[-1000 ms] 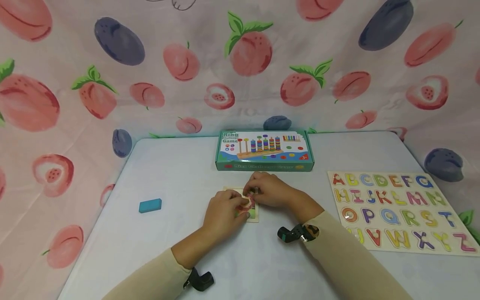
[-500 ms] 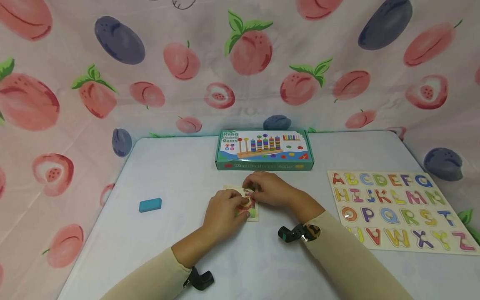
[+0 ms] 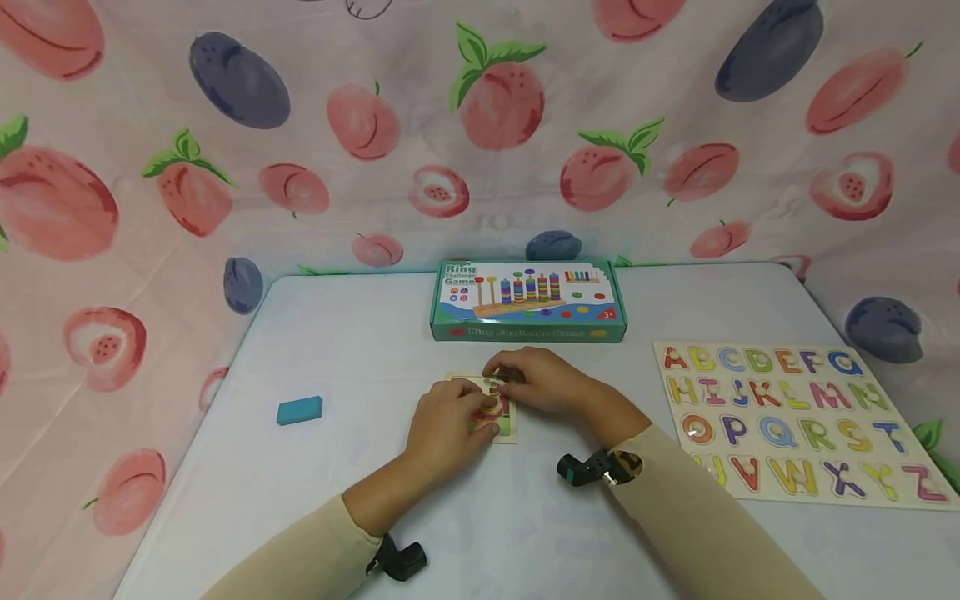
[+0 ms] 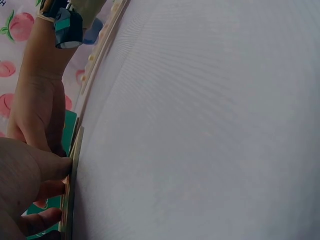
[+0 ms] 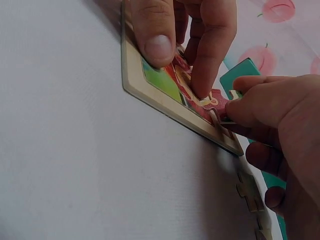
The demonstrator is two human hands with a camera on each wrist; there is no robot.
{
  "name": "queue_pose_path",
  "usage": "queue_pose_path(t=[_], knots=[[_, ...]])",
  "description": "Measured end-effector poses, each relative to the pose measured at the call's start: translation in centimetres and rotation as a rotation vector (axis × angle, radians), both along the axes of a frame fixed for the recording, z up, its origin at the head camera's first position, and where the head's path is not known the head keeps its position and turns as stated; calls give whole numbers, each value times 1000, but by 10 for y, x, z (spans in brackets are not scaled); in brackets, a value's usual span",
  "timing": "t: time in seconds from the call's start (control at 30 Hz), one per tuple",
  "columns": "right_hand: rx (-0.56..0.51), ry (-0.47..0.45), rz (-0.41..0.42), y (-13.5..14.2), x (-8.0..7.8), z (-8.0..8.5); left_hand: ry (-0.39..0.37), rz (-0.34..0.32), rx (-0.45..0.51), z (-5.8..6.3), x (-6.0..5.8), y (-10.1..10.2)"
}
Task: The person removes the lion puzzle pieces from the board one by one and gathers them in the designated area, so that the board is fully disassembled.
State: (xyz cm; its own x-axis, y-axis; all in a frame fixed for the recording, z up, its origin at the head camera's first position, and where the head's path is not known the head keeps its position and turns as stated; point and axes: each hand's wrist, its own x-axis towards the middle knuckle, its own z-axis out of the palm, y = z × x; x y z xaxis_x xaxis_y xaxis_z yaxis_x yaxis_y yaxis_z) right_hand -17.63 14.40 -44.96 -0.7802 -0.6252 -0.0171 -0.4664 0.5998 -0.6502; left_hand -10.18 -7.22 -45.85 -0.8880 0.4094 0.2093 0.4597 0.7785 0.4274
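Note:
A small wooden jigsaw puzzle (image 3: 505,439) with a pale frame lies mid-table, its picture red and green. My left hand (image 3: 444,425) rests on its left side. In the right wrist view the left thumb (image 5: 159,50) and a finger press on the picture. My right hand (image 3: 542,381) is at the upper right corner. Its thumb and finger pinch a puzzle piece (image 5: 234,94), largely hidden by the fingers, against the puzzle's edge. Loose puzzle pieces (image 5: 248,191) lie on the table beyond the frame, under the right hand. Hands cover much of the picture.
Behind the hands stands a green ring game box (image 3: 528,302). An alphabet board (image 3: 798,417) with knobbed letters lies at the right. A blue block (image 3: 300,410) sits at the left. A fruit-patterned cloth (image 3: 438,125) hangs behind the white table.
My right hand's fingers have shifted slightly at the puzzle's upper corner, and a dark patch now shows between them. My left hand stays in place.

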Motion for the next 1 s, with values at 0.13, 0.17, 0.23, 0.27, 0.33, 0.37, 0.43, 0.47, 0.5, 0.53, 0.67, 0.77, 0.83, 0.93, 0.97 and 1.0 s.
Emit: queue_pose_path(t=[0.13,0.17,0.23,0.27,0.33,0.37,0.43,0.47,0.5,0.53,0.67,0.77,0.83,0.93,0.97,1.0], knots=[[-17,-23,-7,1,1,1,3,-2,0,-1,0,1],[-26,-30,-11,2,1,1,4,-2,0,-1,0,1],[-51,-42,-21,3,2,1,7,-4,-1,-2,-1,1],[-61,-52,-30,3,2,1,7,-4,-2,-2,-1,1],[-79,-62,-49,5,1,1,7,-5,-4,-2,-1,1],[-83,-66,-60,6,1,2,7,-4,-6,-2,-1,0],[-87,-74,-89,9,1,2,3,-4,-5,-2,-1,0],[-89,-79,-104,10,1,2,1,-3,-5,-2,-1,0],[-92,-83,-117,12,1,2,-3,-3,-1,-2,-1,0],[-97,-89,-128,14,1,1,-4,-4,-1,-2,-1,0],[-116,-111,-160,24,1,-2,-7,-5,-2,-2,-1,2],[-126,-111,-153,31,3,-3,-9,-3,-9,-1,-1,3],[-137,-113,-139,35,5,-1,-9,1,-16,-1,-1,3],[-145,-122,-135,42,8,1,-10,8,-16,-2,-1,2],[-146,-125,-137,44,9,1,-9,13,-19,-3,-1,2],[-144,-126,-140,46,9,1,-12,18,-22,-3,0,1]])
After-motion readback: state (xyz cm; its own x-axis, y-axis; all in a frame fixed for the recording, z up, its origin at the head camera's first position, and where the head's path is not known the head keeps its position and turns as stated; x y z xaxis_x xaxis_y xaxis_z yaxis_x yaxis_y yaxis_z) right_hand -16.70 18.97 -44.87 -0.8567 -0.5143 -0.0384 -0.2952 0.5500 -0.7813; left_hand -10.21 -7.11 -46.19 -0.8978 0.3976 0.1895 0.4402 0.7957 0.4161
